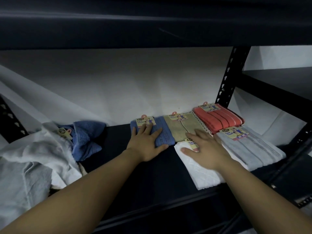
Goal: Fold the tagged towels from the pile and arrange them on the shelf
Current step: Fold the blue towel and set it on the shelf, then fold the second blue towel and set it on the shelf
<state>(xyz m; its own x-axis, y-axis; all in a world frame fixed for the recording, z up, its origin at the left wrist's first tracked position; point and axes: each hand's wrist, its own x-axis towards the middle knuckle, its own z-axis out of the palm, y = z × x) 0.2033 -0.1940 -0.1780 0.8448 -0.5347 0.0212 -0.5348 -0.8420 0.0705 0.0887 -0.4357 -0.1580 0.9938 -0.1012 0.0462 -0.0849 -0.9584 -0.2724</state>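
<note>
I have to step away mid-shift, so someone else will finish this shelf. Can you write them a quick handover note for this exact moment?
Left hand: flat, pressing the folded blue towel.
Right hand: flat on the folded white towel, fingers reaching the beige towel.
Done: five folded towels lie on the shelf, tags up: blue, beige and coral towel in the back row, white and light grey towel in front.
Left: the pile at the left holds an unfolded blue towel and pale cloths. Fold them and fill the space in front of the blue one.
</note>
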